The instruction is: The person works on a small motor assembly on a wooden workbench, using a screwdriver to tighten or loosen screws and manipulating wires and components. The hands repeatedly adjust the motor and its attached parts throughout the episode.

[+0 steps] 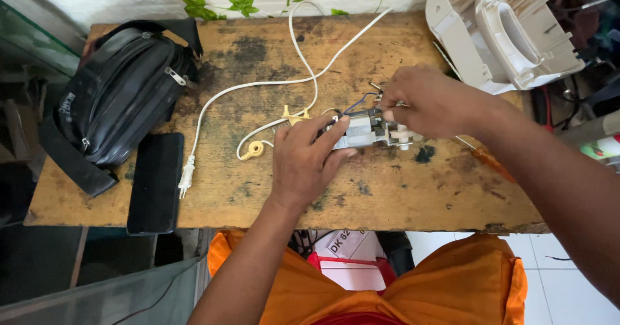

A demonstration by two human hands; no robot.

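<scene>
L hand (pixel 303 163): 1, palm down on the bench, thumb + fingers wrapped round the left end of the small motor unit (pixel 365 131); tight hold.
R hand (pixel 429 102): 1, reaching in from the right, fingertips pinched at the top of the motor where the wires meet it; what's between the tips is too small to tell.
Motor unit: 1, grey/silver metal w/ white plastic end piece, lying on its side approx mid-bench, between both hands.
Wires at motor: blue wire (pixel 358 102), 1 seen, looping up from the motor toward R fingertips.
Power cord (pixel 258 86): 1, white, snaking across the bench; 1 flat two-pin plug (pixel 186 176) at its end, near the phone.
Yellow fittings (pixel 292 115): 2, just left of L hand, on the cord.
Bench (pixel 400 196): 1, worn stained wood board.
Bag (pixel 123 95): 1, black, zipped, far left w/ strap hanging off.
Phone (pixel 155 183): 1, black, face down, just beside the bag.
Housing (pixel 504 31): white plastic appliance shell, opened, top right corner; at least 2 pcs.
Screwdriver (pixel 491 163): 1, orange handle, partly under R forearm.
</scene>
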